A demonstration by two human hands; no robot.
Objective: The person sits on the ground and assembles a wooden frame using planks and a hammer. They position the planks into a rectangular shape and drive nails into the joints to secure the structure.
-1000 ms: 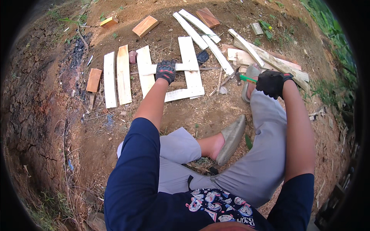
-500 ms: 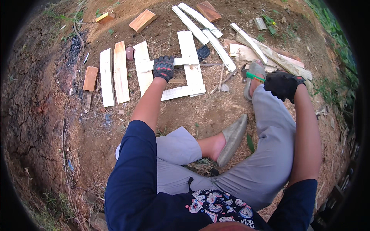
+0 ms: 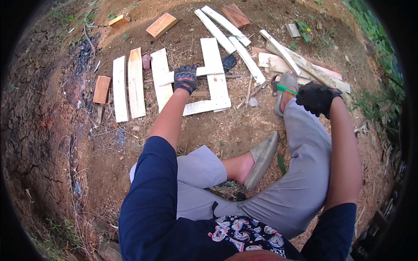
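My left hand (image 3: pixel 186 79), in a black glove with red marks, is closed over a short pale wooden slat (image 3: pixel 208 71). This slat lies across two upright boards, a left board (image 3: pixel 159 63) and a right board (image 3: pixel 212 56). Along their near end runs a bottom board (image 3: pixel 204 106), touching the right one. In my right hand (image 3: pixel 317 100), also black-gloved, is a hammer with a green handle (image 3: pixel 286 90). Its dark head (image 3: pixel 274 85) hangs beside my right shoe, well to the right of the boards.
Two loose boards (image 3: pixel 136 82) lie left of the frame. Reddish wood blocks (image 3: pixel 161 25) sit on the soil beyond. Thin slats (image 3: pixel 217 30) and a plank pile (image 3: pixel 305 65) lie at far right. My shoe (image 3: pixel 261 161) rests in the foreground.
The hammer and my right hand have shifted slightly left and down, and more of the hammer head shows. My left hand stays on the slat.
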